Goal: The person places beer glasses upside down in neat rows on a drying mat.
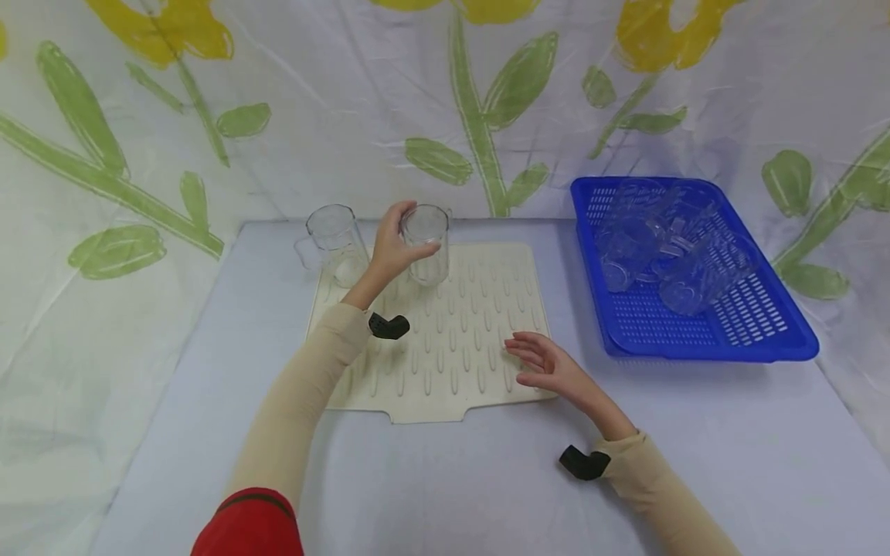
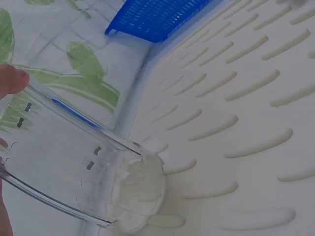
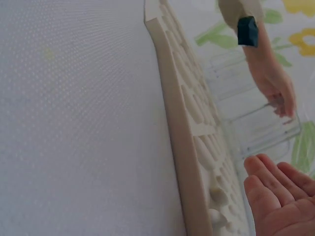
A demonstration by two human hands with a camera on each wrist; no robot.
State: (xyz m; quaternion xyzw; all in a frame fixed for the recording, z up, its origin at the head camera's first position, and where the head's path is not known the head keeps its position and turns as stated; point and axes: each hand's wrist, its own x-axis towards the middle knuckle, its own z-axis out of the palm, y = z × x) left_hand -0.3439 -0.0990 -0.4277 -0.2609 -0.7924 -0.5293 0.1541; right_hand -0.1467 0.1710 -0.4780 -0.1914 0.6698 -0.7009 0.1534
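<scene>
My left hand [image 1: 398, 245] grips a clear glass mug [image 1: 429, 266] near its rim, thumb on the near side and fingers round the far side. The mug stands upright at the back of a cream ridged drying mat [image 1: 445, 340]; in the left wrist view its round base [image 2: 140, 191] meets the mat. Just left of it, a second glass mug [image 1: 337, 243] stands on the mat's back left corner, its handle pointing left. My right hand [image 1: 549, 367] hovers over the mat's right edge, fingers extended and holding nothing; its fingers [image 3: 275, 182] also show in the right wrist view.
A blue plastic basket [image 1: 709, 351] at the right holds several clear glass mugs [image 1: 695, 278] lying in a heap. Behind the table [image 1: 487, 486] hangs a white curtain [image 1: 334, 116] painted with yellow flowers and green leaves.
</scene>
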